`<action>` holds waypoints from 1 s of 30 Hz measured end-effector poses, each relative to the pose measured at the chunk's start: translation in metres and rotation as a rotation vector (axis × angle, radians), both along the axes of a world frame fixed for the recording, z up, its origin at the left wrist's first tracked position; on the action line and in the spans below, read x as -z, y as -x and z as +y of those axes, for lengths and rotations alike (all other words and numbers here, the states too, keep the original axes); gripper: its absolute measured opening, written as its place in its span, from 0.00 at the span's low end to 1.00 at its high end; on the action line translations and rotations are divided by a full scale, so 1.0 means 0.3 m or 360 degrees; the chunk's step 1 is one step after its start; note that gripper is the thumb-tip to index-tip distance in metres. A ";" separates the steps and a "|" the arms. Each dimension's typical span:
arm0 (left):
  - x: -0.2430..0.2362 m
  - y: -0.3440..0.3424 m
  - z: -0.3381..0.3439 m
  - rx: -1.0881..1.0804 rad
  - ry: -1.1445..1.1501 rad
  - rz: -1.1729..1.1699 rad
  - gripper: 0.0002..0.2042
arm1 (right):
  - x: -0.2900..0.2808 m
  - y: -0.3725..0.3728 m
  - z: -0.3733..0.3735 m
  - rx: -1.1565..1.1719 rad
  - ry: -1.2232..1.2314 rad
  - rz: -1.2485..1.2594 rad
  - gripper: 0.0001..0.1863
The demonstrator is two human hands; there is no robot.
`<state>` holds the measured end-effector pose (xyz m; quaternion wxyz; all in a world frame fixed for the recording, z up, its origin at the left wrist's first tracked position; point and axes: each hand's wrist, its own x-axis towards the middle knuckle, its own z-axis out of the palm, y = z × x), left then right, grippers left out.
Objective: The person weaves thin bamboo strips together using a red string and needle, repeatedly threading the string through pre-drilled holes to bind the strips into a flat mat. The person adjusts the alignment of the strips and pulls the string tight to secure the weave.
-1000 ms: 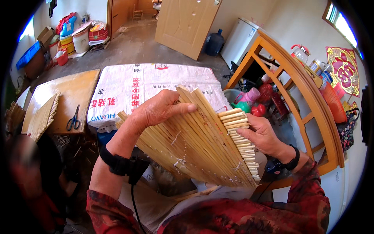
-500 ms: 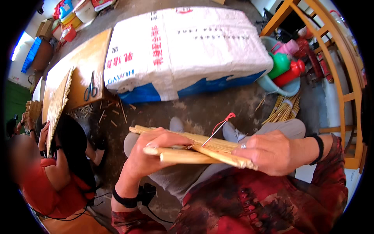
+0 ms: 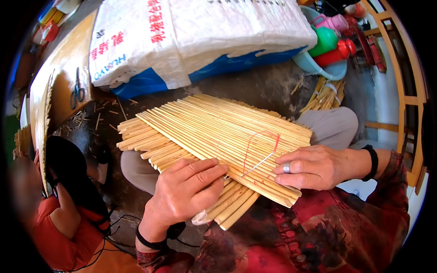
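A mat of pale, straight plant stalks (image 3: 218,123) lies over my lap in two crossing layers, its top face turned up. The lower layer's stalk ends (image 3: 141,141) stick out at the left and near edges. A needle (image 3: 258,164) slants out of the upper layer near its close edge, with red thread (image 3: 248,146) looping from it. My left hand (image 3: 186,189) is closed on the near left edge, fingertips pressing the upper stalks. Beside the needle, my right hand (image 3: 314,168) grips the near right edge, its thumb hidden. A ring is on that hand.
Ahead stands a bulky stack under a white printed sheet (image 3: 218,41). Scissors (image 3: 76,91) lie on a wooden board (image 3: 63,59) to the left. A co-worker in an orange top (image 3: 63,232) sits left. At right are a basin (image 3: 309,63), a stalk bundle (image 3: 324,95) and a wooden frame (image 3: 405,100).
The mat has tipped from nearly edge-on to showing its broad face. My left hand has shifted lower along its edge. The needle leans lower, and its thread now loops over the stalks.
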<state>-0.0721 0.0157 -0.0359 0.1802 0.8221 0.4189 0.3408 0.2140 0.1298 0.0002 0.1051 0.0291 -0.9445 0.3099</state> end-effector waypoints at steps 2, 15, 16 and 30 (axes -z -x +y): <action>0.015 -0.031 0.000 0.0040 -0.0012 0.0007 0.07 | 0.016 -0.038 -0.016 -0.0001 0.0059 -0.0082 0.18; -0.042 -0.135 0.043 0.0045 0.0023 0.0016 0.07 | -0.067 0.091 0.126 0.0000 0.0145 -0.0364 0.06; -0.037 -0.138 0.047 0.0045 0.0031 0.0001 0.07 | -0.048 0.095 0.127 -0.0012 0.0210 -0.0380 0.04; -0.013 -0.132 0.069 0.0022 -0.0025 -0.0066 0.05 | -0.054 0.160 0.206 -0.0353 0.0579 -0.0774 0.12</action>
